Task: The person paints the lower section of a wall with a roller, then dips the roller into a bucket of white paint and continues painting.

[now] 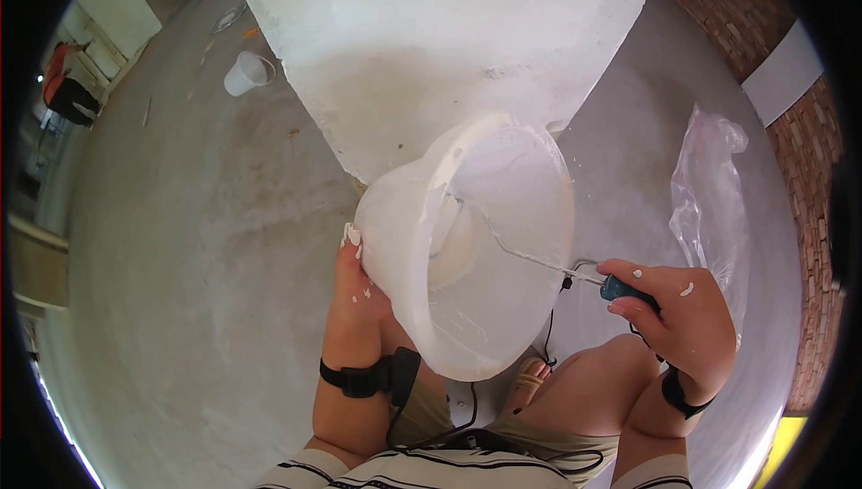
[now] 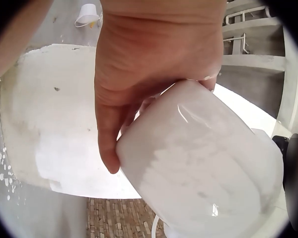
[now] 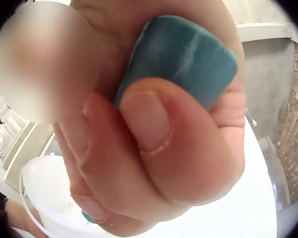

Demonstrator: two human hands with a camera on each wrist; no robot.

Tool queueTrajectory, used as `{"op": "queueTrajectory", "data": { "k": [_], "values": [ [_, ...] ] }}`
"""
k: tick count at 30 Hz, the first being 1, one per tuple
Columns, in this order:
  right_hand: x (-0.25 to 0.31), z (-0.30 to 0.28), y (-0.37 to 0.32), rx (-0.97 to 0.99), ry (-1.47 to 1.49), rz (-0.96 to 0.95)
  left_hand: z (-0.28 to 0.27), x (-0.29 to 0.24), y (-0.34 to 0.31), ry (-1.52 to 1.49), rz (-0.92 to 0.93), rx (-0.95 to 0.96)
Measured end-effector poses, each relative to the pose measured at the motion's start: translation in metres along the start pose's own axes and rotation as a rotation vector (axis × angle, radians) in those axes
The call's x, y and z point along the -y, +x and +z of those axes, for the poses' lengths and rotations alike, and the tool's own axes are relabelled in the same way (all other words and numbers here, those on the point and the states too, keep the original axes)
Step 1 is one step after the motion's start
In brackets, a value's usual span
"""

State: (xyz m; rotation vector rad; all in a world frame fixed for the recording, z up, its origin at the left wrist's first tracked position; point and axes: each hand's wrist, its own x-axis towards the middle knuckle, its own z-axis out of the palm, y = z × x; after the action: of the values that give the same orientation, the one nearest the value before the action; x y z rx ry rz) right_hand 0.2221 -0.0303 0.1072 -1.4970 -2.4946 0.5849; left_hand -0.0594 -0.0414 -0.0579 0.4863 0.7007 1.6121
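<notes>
A white plastic bucket (image 1: 409,220) is tipped on its side, its mouth turned toward my right hand. My left hand (image 1: 359,278) grips it from the outer left, with white paint on the thumb; in the left wrist view, that hand (image 2: 159,64) spans the base end of the bucket (image 2: 203,163). My right hand (image 1: 678,314), spotted with white, holds a paint roller by its blue-green handle (image 1: 620,290). The roller's bent wire (image 1: 516,254) reaches into the bucket, where its white-coated end lies. In the right wrist view, curled fingers (image 3: 159,134) wrap the handle (image 3: 184,54).
A white-painted pillar (image 1: 449,22) rises right ahead, behind the bucket. A clear plastic sheet (image 1: 709,193) lies on the right floor, beside a brick wall (image 1: 804,184). Another white bucket (image 1: 244,74) is at far left. A person in orange (image 1: 58,80) works farther back.
</notes>
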Motion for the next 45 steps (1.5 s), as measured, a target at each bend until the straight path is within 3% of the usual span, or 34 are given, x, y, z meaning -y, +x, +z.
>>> {"op": "queueTrajectory", "data": {
  "k": [4, 7, 9, 16, 23, 26, 30, 38, 45],
  "values": [
    [-0.003, 0.001, -0.004, 0.001, -0.022, 0.0, -0.002, 0.0, -0.013, 0.007, -0.067, 0.021],
    [-0.002, 0.0, -0.005, 0.005, -0.031, 0.009, 0.008, -0.003, -0.012, 0.187, 0.006, 0.012],
    [-0.003, 0.001, -0.006, -0.013, -0.047, -0.004, 0.006, -0.003, -0.005, -0.073, -0.05, 0.052],
    [-0.002, -0.001, -0.005, -0.084, 0.033, -0.013, 0.02, -0.014, -0.011, -0.103, -0.051, 0.021],
    [-0.006, -0.008, -0.003, -0.017, 0.058, -0.019, 0.035, -0.025, -0.02, -0.146, -0.058, -0.031],
    [-0.014, -0.008, -0.002, -0.064, 0.161, -0.025, 0.03, -0.019, -0.01, -0.157, 0.016, -0.052],
    [-0.031, -0.019, 0.005, 0.069, 0.405, -0.006, 0.031, -0.023, 0.005, -0.012, 0.16, -0.124],
    [-0.047, -0.011, 0.018, 0.214, 0.679, 0.131, 0.019, -0.022, 0.007, 0.091, 0.21, -0.102],
    [-0.056, 0.009, 0.03, 0.233, 0.958, 0.039, 0.007, -0.018, 0.009, 0.191, 0.221, -0.076]
  ]
}}
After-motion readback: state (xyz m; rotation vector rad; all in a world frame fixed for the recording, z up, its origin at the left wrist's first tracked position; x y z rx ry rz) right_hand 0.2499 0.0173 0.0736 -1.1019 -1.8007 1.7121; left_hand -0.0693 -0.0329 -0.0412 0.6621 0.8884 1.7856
